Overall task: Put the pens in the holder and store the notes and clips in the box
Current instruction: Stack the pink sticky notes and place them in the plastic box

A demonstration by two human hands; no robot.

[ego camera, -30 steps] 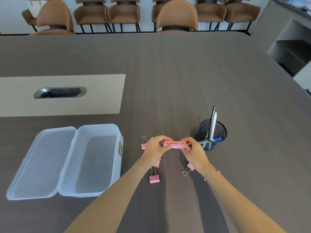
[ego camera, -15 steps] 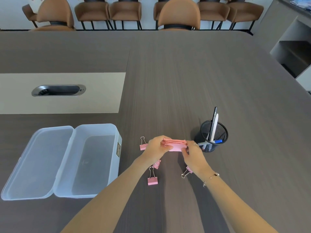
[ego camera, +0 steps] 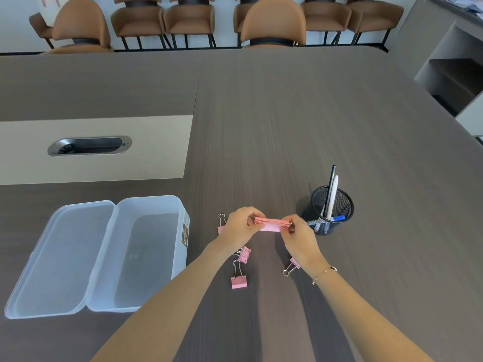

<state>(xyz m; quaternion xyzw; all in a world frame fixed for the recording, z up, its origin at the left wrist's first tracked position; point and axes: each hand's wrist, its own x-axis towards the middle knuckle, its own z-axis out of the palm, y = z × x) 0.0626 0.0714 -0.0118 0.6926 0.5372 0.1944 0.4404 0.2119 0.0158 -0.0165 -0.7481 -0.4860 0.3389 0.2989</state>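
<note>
A stack of pink notes point(ego camera: 271, 223) is pinched at its two ends, just above the table, by my left hand point(ego camera: 241, 226) and my right hand point(ego camera: 299, 235). To their right stands a black mesh holder point(ego camera: 329, 209) with a black pen, a white pen point(ego camera: 332, 197) and a blue-capped one inside. The clear plastic box point(ego camera: 146, 252) lies open at the left, its lid point(ego camera: 57, 259) flipped out flat. Several pink binder clips lie around my hands: one point(ego camera: 238, 279) below my left wrist, one point(ego camera: 244, 254) above it, one point(ego camera: 221, 224) behind the left hand, one point(ego camera: 291, 267) by the right wrist.
The dark wood table point(ego camera: 287, 131) has a beige inset panel with a metal cable slot point(ego camera: 88, 145) at the far left. Brown chairs point(ego camera: 273, 24) line the far edge. A grey cabinet point(ego camera: 449, 74) stands at the right.
Both hands have kept hold of the pink notes and drawn closer together, squaring the stack. Nothing else on the table moved; the view shifted slightly.
</note>
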